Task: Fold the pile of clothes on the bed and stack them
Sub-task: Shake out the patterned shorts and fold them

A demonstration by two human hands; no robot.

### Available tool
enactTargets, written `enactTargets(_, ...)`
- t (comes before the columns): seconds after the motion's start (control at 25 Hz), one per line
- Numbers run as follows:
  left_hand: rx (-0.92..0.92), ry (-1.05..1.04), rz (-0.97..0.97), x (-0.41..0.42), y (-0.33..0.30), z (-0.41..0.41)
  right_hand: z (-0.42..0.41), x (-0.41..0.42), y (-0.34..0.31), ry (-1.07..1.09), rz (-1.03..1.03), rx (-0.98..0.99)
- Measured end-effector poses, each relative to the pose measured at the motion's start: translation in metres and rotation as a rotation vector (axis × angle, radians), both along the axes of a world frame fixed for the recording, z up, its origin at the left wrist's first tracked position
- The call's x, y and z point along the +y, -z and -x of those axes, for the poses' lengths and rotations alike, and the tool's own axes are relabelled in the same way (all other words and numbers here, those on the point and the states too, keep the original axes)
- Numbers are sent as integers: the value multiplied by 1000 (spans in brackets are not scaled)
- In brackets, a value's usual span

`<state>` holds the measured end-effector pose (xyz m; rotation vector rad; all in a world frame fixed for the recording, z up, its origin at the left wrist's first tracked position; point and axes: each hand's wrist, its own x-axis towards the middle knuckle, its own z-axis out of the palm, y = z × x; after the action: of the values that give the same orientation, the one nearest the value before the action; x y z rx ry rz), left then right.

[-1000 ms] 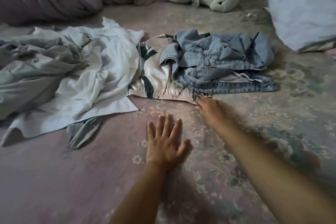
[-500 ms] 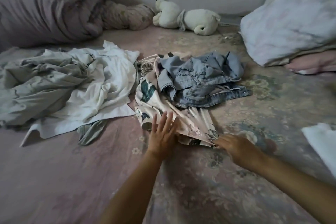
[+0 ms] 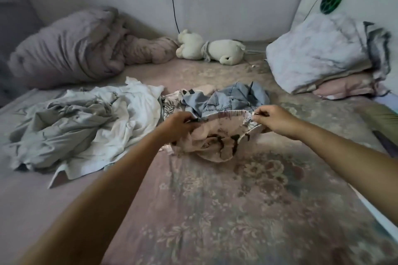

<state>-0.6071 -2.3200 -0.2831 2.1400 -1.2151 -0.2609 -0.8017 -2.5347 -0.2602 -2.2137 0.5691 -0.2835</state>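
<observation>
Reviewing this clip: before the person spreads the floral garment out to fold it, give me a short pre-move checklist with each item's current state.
1. Left hand grips the floral garment at its upper edge: ok.
2. Right hand pinches the same edge at the other end: ok.
3. Edge pulled taut between the hands: ok.
4. Garment fully free of the denim piece behind it: cannot tell; its far part is hidden.
5. Bare bedsheet in front to lay it flat: ok.
6. Garment hanging smooth: not ok; its lower part is bunched on the sheet.
</observation>
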Motion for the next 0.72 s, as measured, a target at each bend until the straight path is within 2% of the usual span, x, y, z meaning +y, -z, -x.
enactTargets(0.12, -68, -56, 93, -10, -47, -8, -18, -9, -22, 79, 18, -95)
enactTargets(0.2, -108, -50, 95, -10, -49, -7, -19, -13, -17, 44, 25, -55)
enactTargets(0.32, -167, 106, -160, 8, 3, 1, 0, -11, 37, -92, 270, 237)
enactTargets(0.4, -176, 185, -297, 33, 54, 17, 23, -9, 88, -77, 397, 321)
enactTargets(0.44, -184, 180, -302, 47, 74, 28, 36, -8, 111, -23, 406, 304)
enactTargets(0.52, -159, 132, -150, 72, 101, 47, 59, -5, 142, 122, 389, 265)
enactTargets(0.6, -43, 72, 38, 87, 106, 57, 71, -6, 154, 283, 299, 237)
enactTargets(0.64, 35, 23, 106, 90, 100, 59, 73, -7, 154, 395, 182, 197)
enactTargets(0.72, 141, -74, 180, 87, 76, 66, 69, -7, 143, 614, -204, 87)
